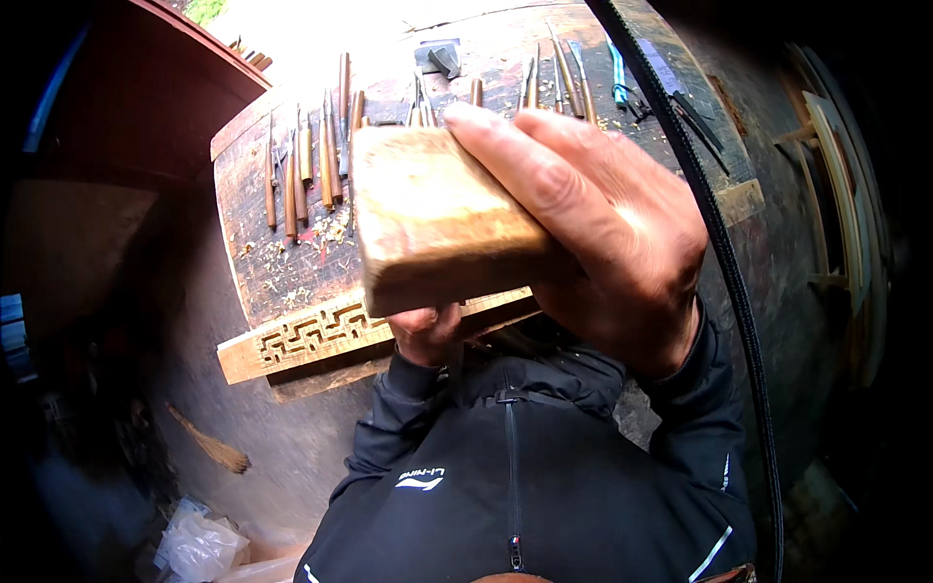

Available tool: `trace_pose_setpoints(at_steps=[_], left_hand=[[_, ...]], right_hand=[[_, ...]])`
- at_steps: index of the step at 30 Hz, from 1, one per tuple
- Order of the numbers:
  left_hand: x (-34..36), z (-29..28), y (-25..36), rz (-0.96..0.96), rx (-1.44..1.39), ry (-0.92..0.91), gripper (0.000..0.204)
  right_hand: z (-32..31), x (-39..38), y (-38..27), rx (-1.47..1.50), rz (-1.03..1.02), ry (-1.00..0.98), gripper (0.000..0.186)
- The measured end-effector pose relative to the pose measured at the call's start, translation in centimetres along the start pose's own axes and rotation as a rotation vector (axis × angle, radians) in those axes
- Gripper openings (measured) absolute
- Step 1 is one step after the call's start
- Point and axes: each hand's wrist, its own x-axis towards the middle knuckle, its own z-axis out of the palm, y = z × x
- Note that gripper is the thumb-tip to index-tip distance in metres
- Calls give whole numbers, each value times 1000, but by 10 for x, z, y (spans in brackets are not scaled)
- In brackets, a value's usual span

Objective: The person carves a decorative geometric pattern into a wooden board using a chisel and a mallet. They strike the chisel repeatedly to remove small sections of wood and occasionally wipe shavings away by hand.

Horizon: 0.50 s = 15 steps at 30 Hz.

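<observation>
Close to the camera, my right hand [612,223] is closed round a thick wooden block [447,204] with worn, rounded edges. Its fingers lie along the block's upper right side. Most of my left hand [428,330] is hidden behind the block; only the part by the wrist shows, and what its fingers do cannot be seen. That hand is at a long pale board [311,335] with an angular fretwork pattern cut into it. The board lies along the near edge of the workbench [262,267], and the block covers part of it.
Several wooden-handled carving tools [330,146] lie across the bench's far left, with more chisels [573,78] at the far right. Wood shavings [292,277] are scattered about. A black strap [714,214] crosses the view. A broom [214,442] and a plastic bag [199,544] are at lower left.
</observation>
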Motion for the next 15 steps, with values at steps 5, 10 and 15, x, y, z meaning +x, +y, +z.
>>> trace_pose_setpoints(at_steps=[5, 10, 15], left_hand=[[22, 0, 19, -222, 27, 299, 24], [18, 2, 18, -288, -42, 336, 20], [10, 6, 13, -263, 85, 391, 23]], right_hand=[[-10, 3, 2, 59, -5, 84, 69], [-16, -11, 5, 42, 50, 30, 67], [-7, -15, 8, 59, 50, 17, 65]])
